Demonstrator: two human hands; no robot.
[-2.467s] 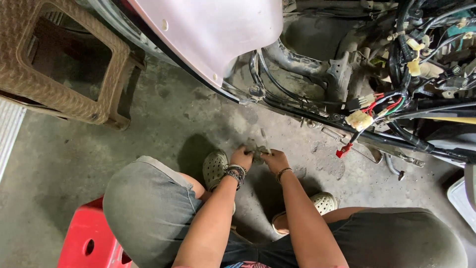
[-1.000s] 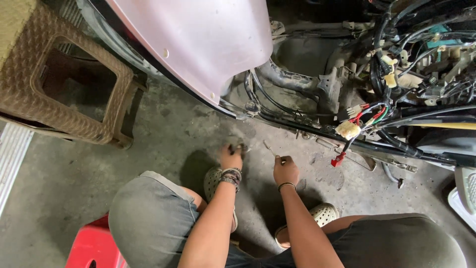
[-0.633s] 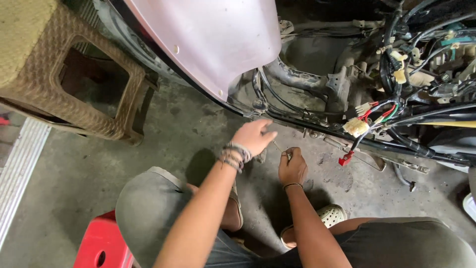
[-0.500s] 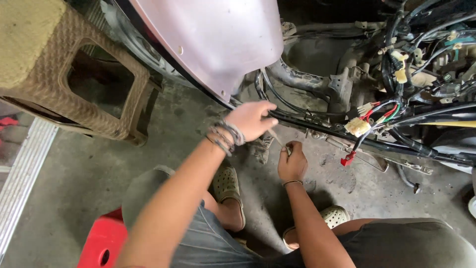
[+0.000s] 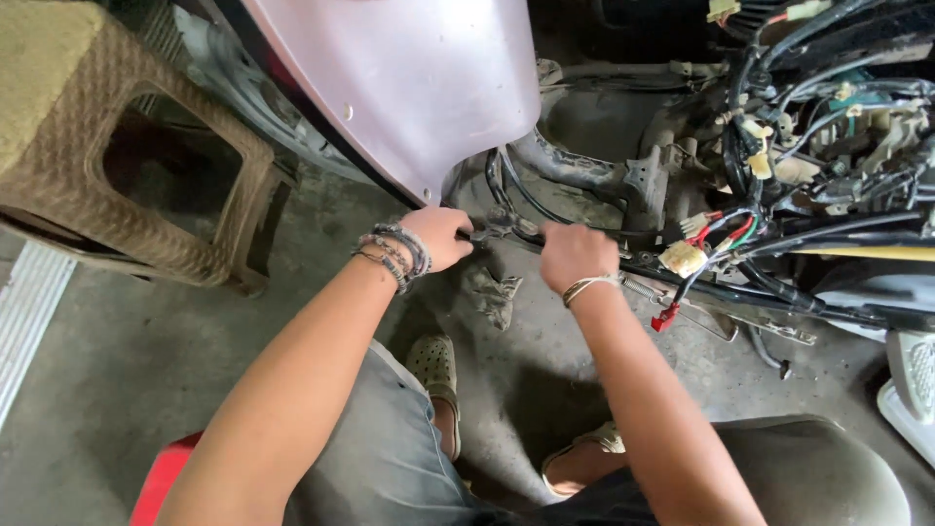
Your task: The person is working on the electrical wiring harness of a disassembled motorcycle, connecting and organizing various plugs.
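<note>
I sit in front of a stripped scooter with a pale pink body panel (image 5: 409, 88) and a grimy lower frame (image 5: 584, 180). My left hand (image 5: 438, 237), with bead bracelets on the wrist, is closed around a dark metal tool (image 5: 487, 232) at the bottom edge of the frame. My right hand (image 5: 575, 255) is a fist just to the right of it, against the black frame tube (image 5: 740, 292). It grips a small tool that its fingers mostly hide. A dirty rag (image 5: 492, 292) lies on the concrete floor below both hands.
A bundle of wires with white and red connectors (image 5: 701, 244) hangs at the right, with a spring (image 5: 643, 287) beneath it. A brown woven-look stool (image 5: 107, 146) stands at the left. A red stool (image 5: 161, 477) is under me. My sandalled feet (image 5: 436, 362) rest on the floor.
Both hands have risen from the floor near my feet to the scooter's lower frame. My left hand was open while reaching and has now closed at the frame.
</note>
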